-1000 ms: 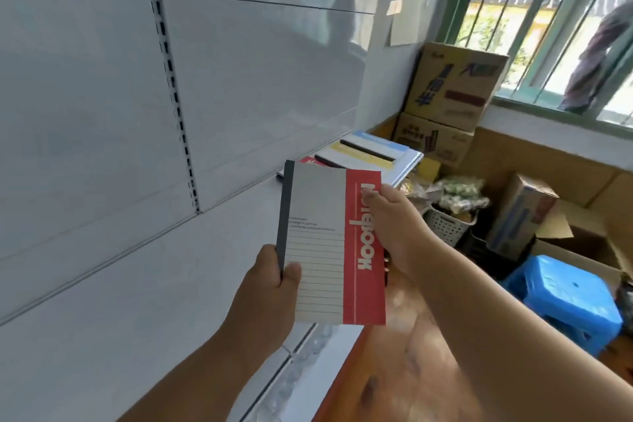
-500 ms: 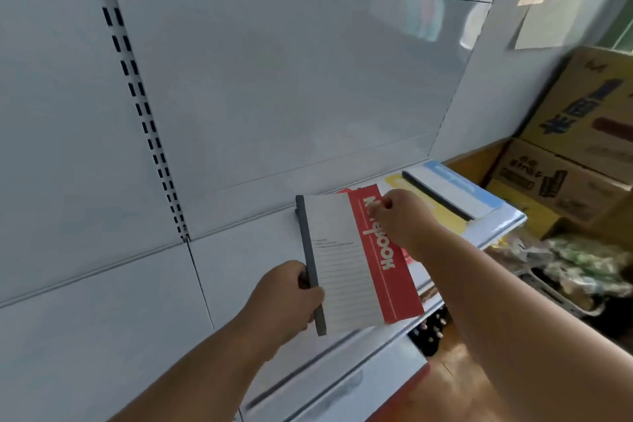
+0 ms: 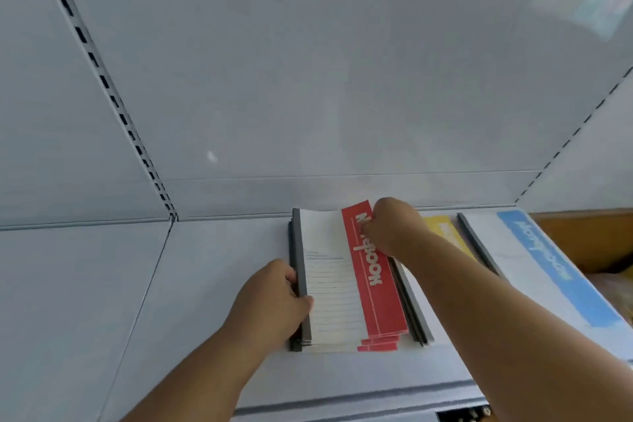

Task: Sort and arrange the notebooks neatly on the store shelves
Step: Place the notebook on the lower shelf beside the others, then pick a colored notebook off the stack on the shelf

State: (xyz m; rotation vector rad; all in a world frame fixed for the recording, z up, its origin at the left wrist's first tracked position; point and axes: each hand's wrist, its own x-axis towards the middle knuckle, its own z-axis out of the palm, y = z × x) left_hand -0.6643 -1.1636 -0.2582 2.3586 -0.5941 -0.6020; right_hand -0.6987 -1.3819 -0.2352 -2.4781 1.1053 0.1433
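A red-and-white notebook [image 3: 346,271] with a grey spine lies on top of a small stack of matching red notebooks [image 3: 378,344] on the pale shelf [image 3: 222,267]. My left hand [image 3: 274,298] grips its spine edge at the near left. My right hand [image 3: 394,229] pinches the far right corner over the red band. To the right lie a yellow notebook [image 3: 442,229], largely hidden by my right arm, and a blue-striped notebook [image 3: 548,267].
The shelf's back panel [image 3: 308,79] rises behind, with slotted uprights [image 3: 113,103] left and right. The shelf's front rail [image 3: 342,401] runs below the stack. Bare shelf surface stretches to the left. A brown surface [image 3: 589,236] shows at the far right.
The camera swung to face the shelf. Both hands carried the red notebook from mid-air down onto the stack of red notebooks, still holding it.
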